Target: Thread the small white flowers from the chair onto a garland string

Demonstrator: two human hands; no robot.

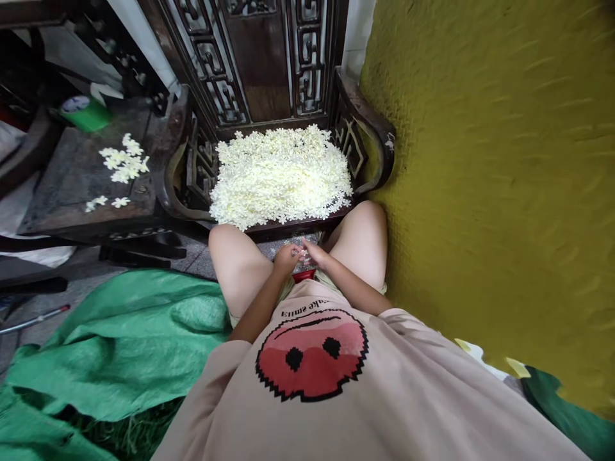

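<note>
I sit facing a dark carved wooden chair whose seat is heaped with small cream-white flowers. Both my hands meet between my knees, just in front of the chair's front edge. My left hand is curled closed, and my right hand pinches toward it. A few tiny pale flowers sit between the fingertips of the two hands. A red object shows just below the hands, mostly hidden by my shirt.
A low dark wooden table at the left carries several loose white flowers and a green container. A green woven sack lies on the floor at my left. A yellow-green textured wall fills the right.
</note>
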